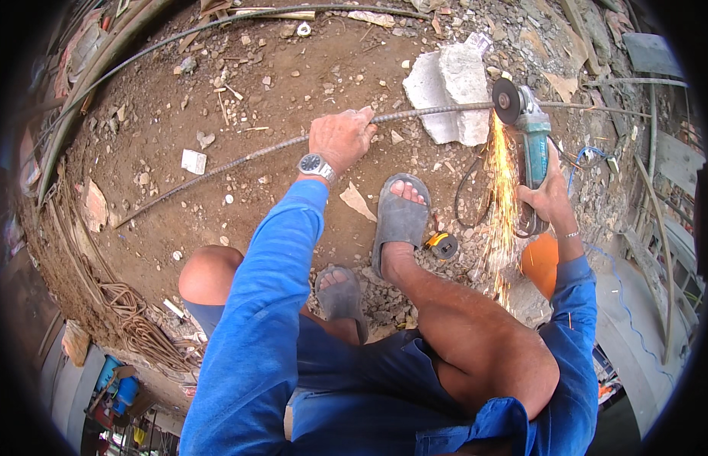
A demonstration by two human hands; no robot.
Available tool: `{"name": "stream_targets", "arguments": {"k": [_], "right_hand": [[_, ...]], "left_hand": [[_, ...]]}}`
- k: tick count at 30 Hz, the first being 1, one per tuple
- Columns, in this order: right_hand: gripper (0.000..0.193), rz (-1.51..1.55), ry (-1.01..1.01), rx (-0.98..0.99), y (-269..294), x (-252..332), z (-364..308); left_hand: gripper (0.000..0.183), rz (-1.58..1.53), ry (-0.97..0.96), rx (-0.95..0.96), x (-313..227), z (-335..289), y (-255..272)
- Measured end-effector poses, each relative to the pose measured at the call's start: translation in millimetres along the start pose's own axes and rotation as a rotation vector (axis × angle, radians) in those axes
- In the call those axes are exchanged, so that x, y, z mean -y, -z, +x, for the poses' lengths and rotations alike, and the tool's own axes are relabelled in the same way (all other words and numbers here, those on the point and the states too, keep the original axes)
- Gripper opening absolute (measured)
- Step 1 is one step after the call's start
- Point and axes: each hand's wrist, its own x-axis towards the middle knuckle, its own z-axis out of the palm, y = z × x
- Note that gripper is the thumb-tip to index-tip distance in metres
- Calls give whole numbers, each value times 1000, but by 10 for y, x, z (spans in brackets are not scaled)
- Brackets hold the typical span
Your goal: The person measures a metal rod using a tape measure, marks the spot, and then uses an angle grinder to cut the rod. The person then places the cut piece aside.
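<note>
My left hand [342,140] is closed around a long ribbed steel rebar [251,155], which runs across the ground from lower left to upper right. A broken concrete chunk [451,85] lies under the bar to the right of that hand. My right hand [550,191] grips the teal body of an angle grinder [536,144]. The grinder's dark disc [507,101] meets the rebar just right of the chunk, and orange sparks [500,205] stream down toward my feet. Part of the right hand's fingers is hidden behind the tool.
A yellow and black tape measure [443,245] lies beside my sandalled foot [402,220]. Coiled rope [133,319] sits at lower left. Another long bar [179,34] curves across the top left. A thin blue cord [624,292] trails at right over a grey sheet. Stones and scraps litter the dirt.
</note>
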Motion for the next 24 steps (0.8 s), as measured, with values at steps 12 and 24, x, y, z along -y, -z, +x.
{"name": "stream_targets", "arguments": {"k": [12,24], "right_hand": [[109,38,15,-11,-28,-75,-20],[109,43,-1,-7,-37,-102,-16]], "left_hand": [[21,1,-2,-12,12,-9,-26],[22,9,14,13,-5,-1,-12]]}}
